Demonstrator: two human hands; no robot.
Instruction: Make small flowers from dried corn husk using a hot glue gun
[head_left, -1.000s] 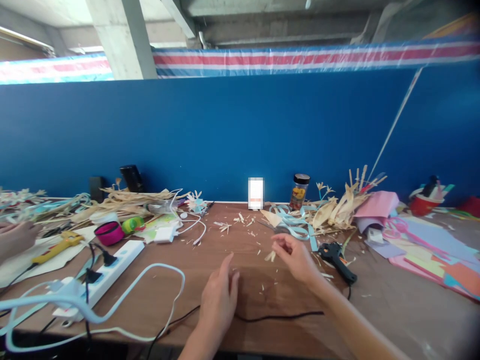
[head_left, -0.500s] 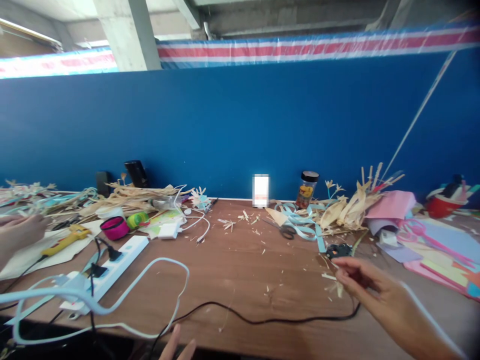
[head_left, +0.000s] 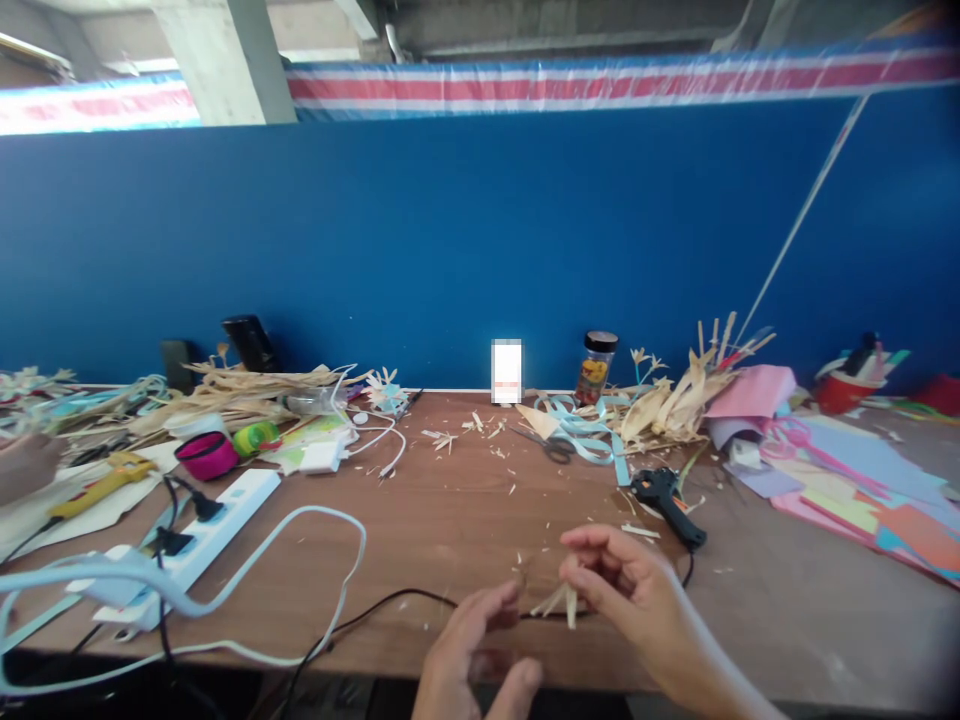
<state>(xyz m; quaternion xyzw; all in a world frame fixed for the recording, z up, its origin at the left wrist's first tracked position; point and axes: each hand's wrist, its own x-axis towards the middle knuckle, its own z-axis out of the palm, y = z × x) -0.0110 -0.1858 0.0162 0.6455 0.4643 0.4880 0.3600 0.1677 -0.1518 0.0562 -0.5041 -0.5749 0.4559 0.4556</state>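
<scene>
Between the thumb and fingers of my right hand (head_left: 626,590) is a small flower of pale dried husk strips (head_left: 559,601), its narrow petals hanging down. My left hand (head_left: 476,655) is just left of it at the front edge of the table, thumb and fingers apart, holding nothing. A black glue gun (head_left: 670,508) lies on the table beyond my right hand, its cord (head_left: 409,592) running along the front. Behind it are a light blue ribbon (head_left: 596,447), dark-handled scissors (head_left: 556,450) and a pile of dried corn husks (head_left: 660,412).
At left lie a white power strip (head_left: 217,535), a pale cable (head_left: 360,560) and a yellow glue gun (head_left: 105,486). Another person's hand (head_left: 28,465) is at the far left edge. A black-lidded jar (head_left: 597,368) stands by the blue partition (head_left: 420,230); coloured paper (head_left: 862,490) lies at right.
My right hand has moved left and nearer, away from the black glue gun, carrying the husk flower. My left hand has come up into view beside it. The view has shifted slightly right.
</scene>
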